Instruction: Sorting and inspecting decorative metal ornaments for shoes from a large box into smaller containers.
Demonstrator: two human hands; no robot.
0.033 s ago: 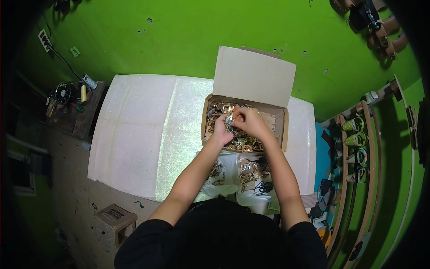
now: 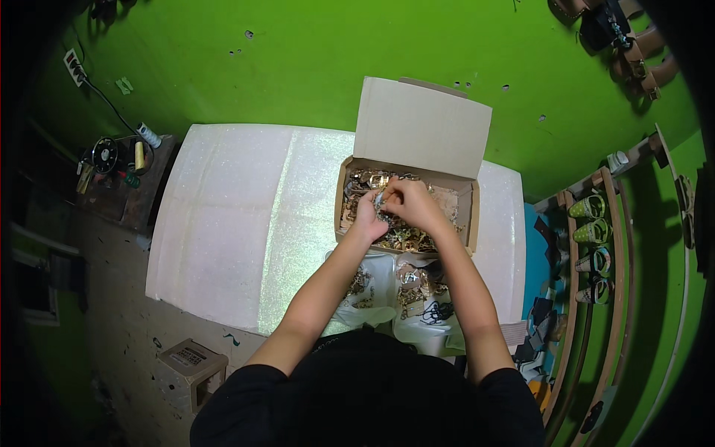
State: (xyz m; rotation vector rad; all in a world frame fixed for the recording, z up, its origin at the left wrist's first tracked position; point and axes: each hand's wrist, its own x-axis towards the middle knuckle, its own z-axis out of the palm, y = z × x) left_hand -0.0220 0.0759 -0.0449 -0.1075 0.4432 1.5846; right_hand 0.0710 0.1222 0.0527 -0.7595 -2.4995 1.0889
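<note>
A small craft workshop, by the look of it: bright green walls (image 2: 313, 52), a bench (image 2: 238, 223) under a shimmery white cover, a cardboard box (image 2: 421, 127) of gold-coloured metal fittings (image 2: 402, 238), thread spools (image 2: 149, 135) on a side shelf, and curved wooden racks (image 2: 596, 246).

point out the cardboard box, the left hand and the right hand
cardboard box (image 2: 421, 127), head view, on its raised lid
left hand (image 2: 369, 218), head view, on the back of the hand
right hand (image 2: 412, 203), head view, on the knuckles

Both bare forearms reach forward from the lower edge and converge over the open cardboard box (image 2: 406, 205). The left hand (image 2: 370, 216) and right hand (image 2: 408, 203) meet above its middle — fingers curled, fingertips pinched together, knuckles up.
</note>
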